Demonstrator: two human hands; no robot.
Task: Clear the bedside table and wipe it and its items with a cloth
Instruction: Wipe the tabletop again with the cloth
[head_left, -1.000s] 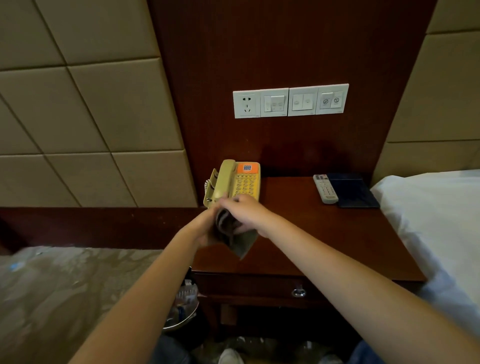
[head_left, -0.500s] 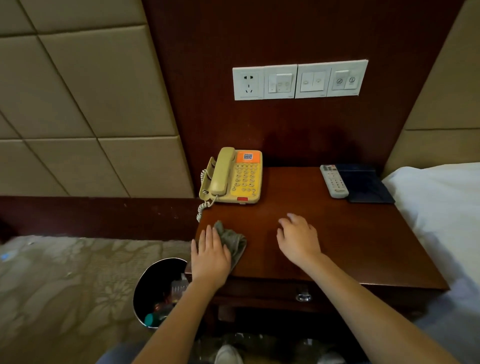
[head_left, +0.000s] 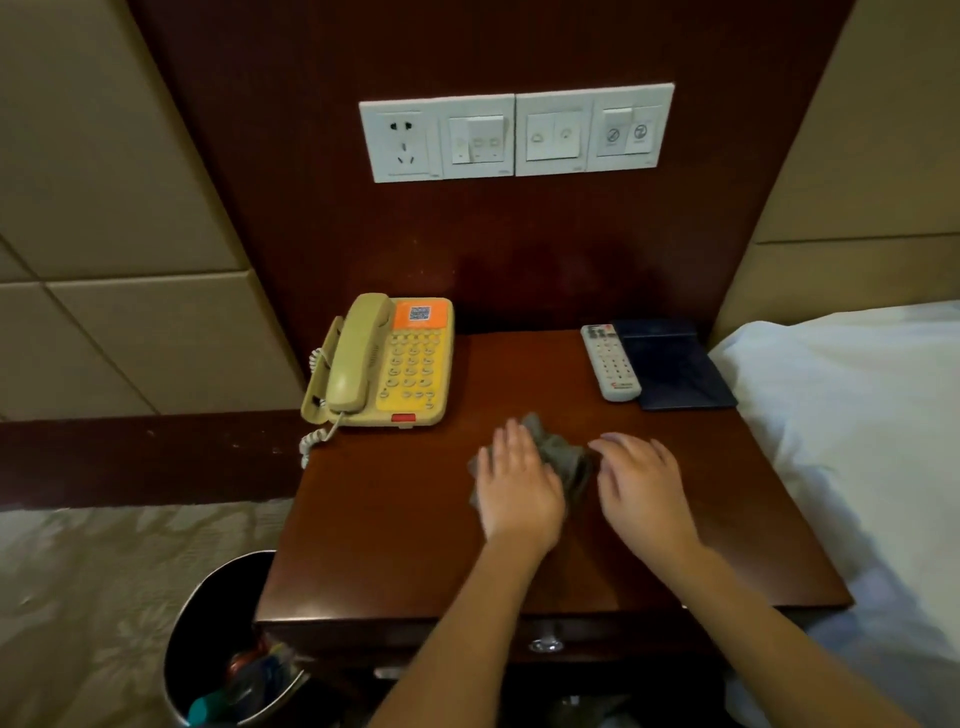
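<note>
My left hand (head_left: 519, 491), fingers straight, presses the cloth (head_left: 563, 457) onto the table (head_left: 395, 545); my right hand (head_left: 644, 491) is loosely spread just beside it. Telephone (head_left: 395, 364) ahead-left, long axis pointing away, nearer my left.

Pressed a crumpled grey cloth (head_left: 563, 457) onto the dark bedside table (head_left: 389, 519) with the flat left hand (head_left: 519, 493), right hand (head_left: 644, 493) spread just beside it, yellow telephone (head_left: 395, 364) behind at left, white remote (head_left: 613, 364) against a dark folder (head_left: 675, 369) at right.
</note>
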